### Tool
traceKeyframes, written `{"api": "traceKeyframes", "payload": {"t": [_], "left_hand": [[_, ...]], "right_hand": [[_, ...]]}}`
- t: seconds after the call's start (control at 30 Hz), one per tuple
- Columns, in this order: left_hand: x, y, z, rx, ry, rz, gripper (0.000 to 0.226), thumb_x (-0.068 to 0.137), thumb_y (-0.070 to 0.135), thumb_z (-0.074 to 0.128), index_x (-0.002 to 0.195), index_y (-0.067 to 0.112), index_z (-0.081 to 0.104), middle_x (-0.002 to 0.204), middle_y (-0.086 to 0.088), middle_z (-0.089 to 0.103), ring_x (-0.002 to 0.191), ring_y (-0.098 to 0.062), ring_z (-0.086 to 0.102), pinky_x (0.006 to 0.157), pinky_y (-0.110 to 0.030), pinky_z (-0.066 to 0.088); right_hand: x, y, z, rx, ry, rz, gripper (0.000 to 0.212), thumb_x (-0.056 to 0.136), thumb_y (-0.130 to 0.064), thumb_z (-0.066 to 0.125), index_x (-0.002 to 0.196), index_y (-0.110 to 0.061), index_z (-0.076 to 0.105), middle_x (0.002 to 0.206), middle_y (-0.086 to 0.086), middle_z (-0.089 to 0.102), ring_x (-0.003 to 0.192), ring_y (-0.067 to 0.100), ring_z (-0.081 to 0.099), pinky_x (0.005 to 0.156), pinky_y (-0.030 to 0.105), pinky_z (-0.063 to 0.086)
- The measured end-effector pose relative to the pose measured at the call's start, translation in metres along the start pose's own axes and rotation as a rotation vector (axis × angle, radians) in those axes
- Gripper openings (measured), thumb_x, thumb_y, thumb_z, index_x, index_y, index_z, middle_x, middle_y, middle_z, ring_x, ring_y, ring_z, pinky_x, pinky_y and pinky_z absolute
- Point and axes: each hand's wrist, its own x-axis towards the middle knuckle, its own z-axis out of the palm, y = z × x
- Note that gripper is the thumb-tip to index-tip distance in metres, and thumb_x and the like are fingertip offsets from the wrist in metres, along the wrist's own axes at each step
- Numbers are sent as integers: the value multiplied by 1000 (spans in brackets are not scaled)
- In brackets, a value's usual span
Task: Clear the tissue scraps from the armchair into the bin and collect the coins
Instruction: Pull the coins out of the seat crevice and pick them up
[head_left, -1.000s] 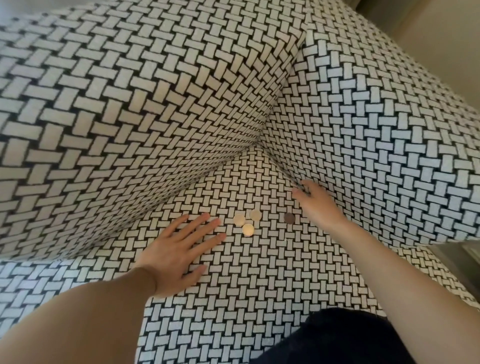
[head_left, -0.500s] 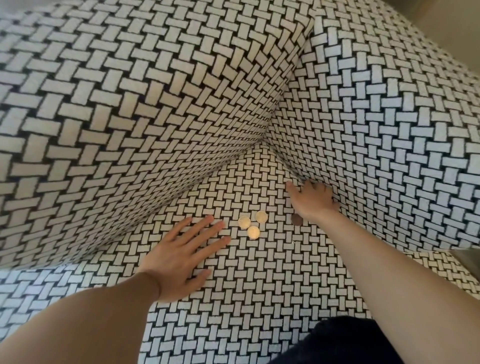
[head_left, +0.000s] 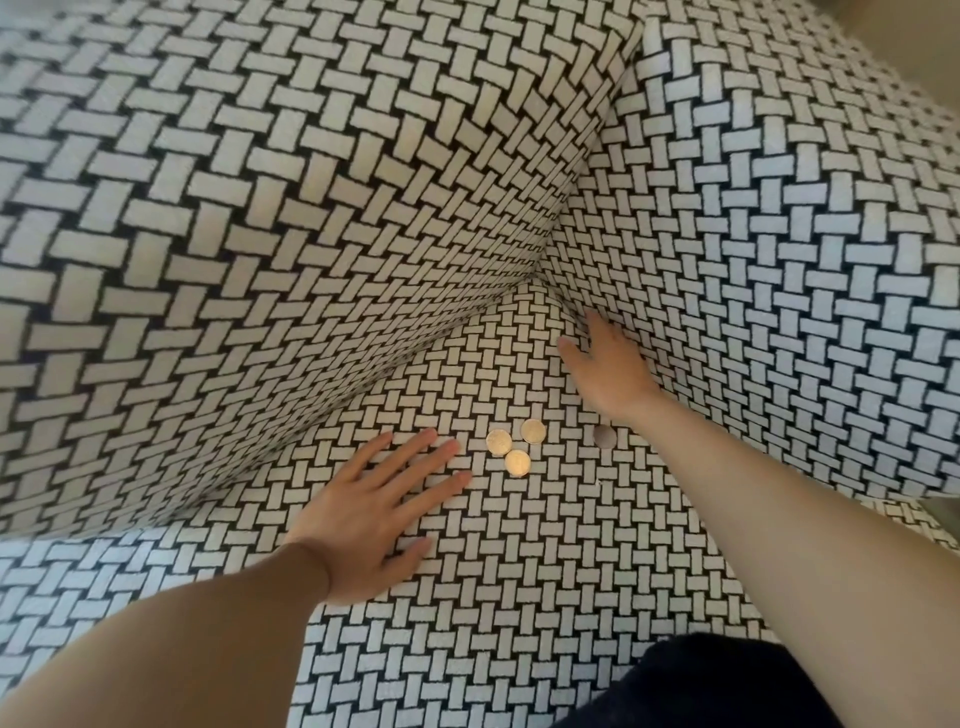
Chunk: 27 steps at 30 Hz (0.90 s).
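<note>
Left hand (head_left: 374, 514) lies palm-down on seat of b&w basket-weave fabric armchair (head_left: 519, 597), grip spread flat, holding nothing. 3 round gold-coloured coins (head_left: 517, 462) sit clustered on seat just beyond its fingertips. Dark brown round coin (head_left: 605, 436) lies apart from them, beside right wrist. Right hand (head_left: 610, 371) is at seat/armrest seam, grip loose, fingers straight, nothing in it.

three coins (head_left: 511, 447) lay clustered mid-seat (head_left: 519, 597), fourth coin (head_left: 605, 436) apart on their right; left hand (head_left: 374, 514) flat left of them, right hand (head_left: 608, 369) behind, near back-right corner.
</note>
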Motion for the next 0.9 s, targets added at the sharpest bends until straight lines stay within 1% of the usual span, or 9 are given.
{"api": "traceKeyframes", "payload": {"t": [0.07,0.2,0.27,0.37,0.5,0.63,0.7,0.83,0.9], "left_hand": [[0,1,-1,4,0,4,71,87,52,38,150,29,16,157,0,16,144,-22,12,110,-46,15],[0,1,0,13,-4,3,72,86,53,39,150,29,16,157,-1,15,144,-22,10,111,-45,12],[0,0,0,14,-2,3,72,86,52,39,150,29,16,157,-1,15,144,-22,10,111,-45,12],[-1,-1,0,8,-7,3,71,86,52,39,150,29,17,157,-1,15,144,-22,10,111,-46,13],[0,-2,1,5,-4,4,71,86,52,38,150,29,16,158,0,14,144,-22,10,111,-46,12],[0,-2,0,14,0,7,70,87,51,37,150,29,16,157,0,14,144,-22,11,112,-46,12],[-1,-1,1,6,-6,3,69,88,51,36,150,29,16,158,0,13,144,-22,11,112,-46,13],[-1,-1,1,6,-5,8,69,88,50,36,150,29,16,158,0,13,144,-22,11,112,-46,14],[0,-1,1,4,-12,3,70,87,51,36,150,29,15,158,1,13,144,-22,11,111,-47,14]], "right_hand": [[15,-4,4,81,-102,101,69,95,-49,35,150,-15,9,156,7,18,142,26,19,116,43,19],[32,-7,16,-21,-108,242,75,91,-61,29,150,-20,9,157,8,9,144,28,9,117,47,12],[34,-3,14,-15,-115,234,76,90,-63,29,150,-20,9,157,8,8,144,27,6,117,45,10],[27,4,10,24,-137,150,72,92,-58,32,150,-21,13,157,8,12,143,26,11,116,41,13],[0,3,18,-146,-5,79,70,93,-55,32,150,-19,12,156,5,17,142,27,16,116,47,13],[-28,8,13,-224,-43,121,67,94,-59,19,150,-23,9,158,3,10,144,30,5,116,52,4],[-45,17,10,-270,-20,151,68,93,-60,16,149,-22,11,157,8,13,144,30,6,115,53,5],[-56,21,-4,-257,69,245,71,93,-60,18,148,-15,19,150,18,25,138,36,21,112,53,18],[-53,22,-9,-252,63,275,74,92,-62,16,147,-12,19,150,20,25,138,37,22,111,53,19]]}}
